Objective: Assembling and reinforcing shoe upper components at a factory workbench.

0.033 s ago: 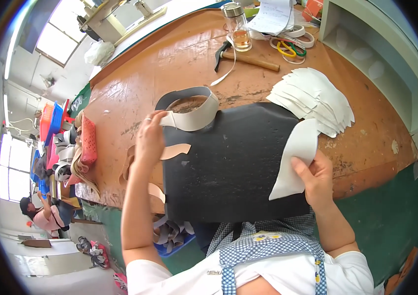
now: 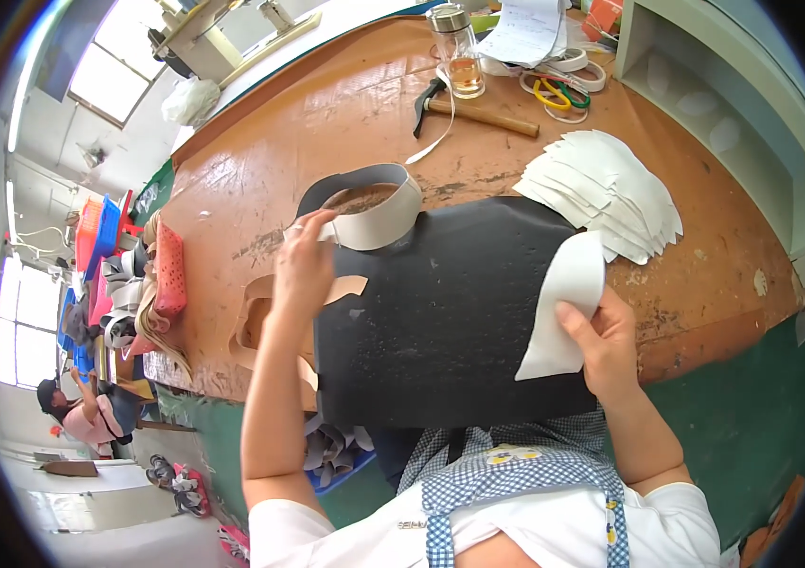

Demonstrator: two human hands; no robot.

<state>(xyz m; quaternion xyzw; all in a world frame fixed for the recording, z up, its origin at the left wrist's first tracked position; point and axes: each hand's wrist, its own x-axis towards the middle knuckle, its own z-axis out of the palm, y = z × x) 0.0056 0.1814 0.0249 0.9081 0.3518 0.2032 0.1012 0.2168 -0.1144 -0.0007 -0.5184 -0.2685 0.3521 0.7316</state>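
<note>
A looped grey-white band [image 2: 379, 225] stands on edge at the far left corner of a black mat [image 2: 431, 312]. My left hand [image 2: 306, 265] is at the band's near left side, its slightly blurred fingers closed on the edge there. In my right hand [image 2: 606, 341], a curved white sheet piece [image 2: 561, 293] is pinched between thumb and fingers over the mat's right side. A fanned stack of similar white pieces [image 2: 601, 194] lies just beyond it. Tan strips [image 2: 253, 322] lie by my left forearm, which partly hides them.
A hammer [image 2: 483, 118], a glass jar [image 2: 464, 71] with amber liquid and scissors [image 2: 558, 92] lie at the back of the brown table [image 2: 232, 199]. A grey shelf unit [image 2: 705, 104] borders the right. A red basket [image 2: 170, 270] stands left; a person [image 2: 95, 412] works beyond.
My left hand has shifted right along the band's near side, over its seam, uncovering more of the tan strips. My right hand and the white piece have moved very slightly left.
</note>
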